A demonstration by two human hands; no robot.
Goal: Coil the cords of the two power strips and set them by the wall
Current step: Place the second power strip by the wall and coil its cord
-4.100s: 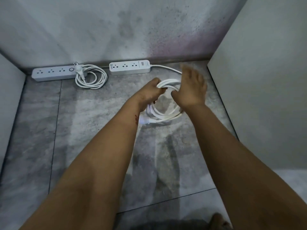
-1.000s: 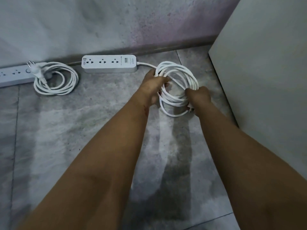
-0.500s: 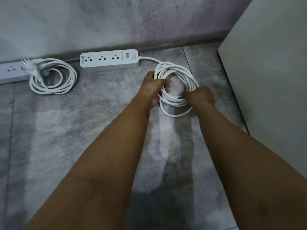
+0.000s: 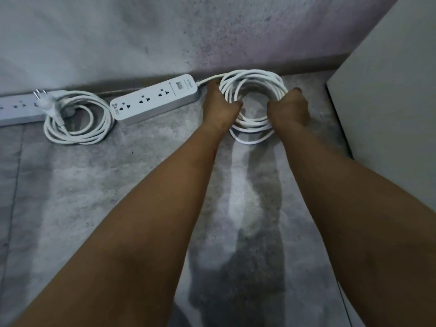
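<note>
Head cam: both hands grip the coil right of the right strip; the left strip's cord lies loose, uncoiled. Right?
Not quite. The head view shows the left cord already coiled beside the left strip, with its plug lying across both. The rest holds: left hand and right hand both grip the coil to the right of the right strip.

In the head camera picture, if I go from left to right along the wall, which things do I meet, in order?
left power strip → its coiled cord → second power strip → left hand → held cord coil → right hand → pale panel
</note>
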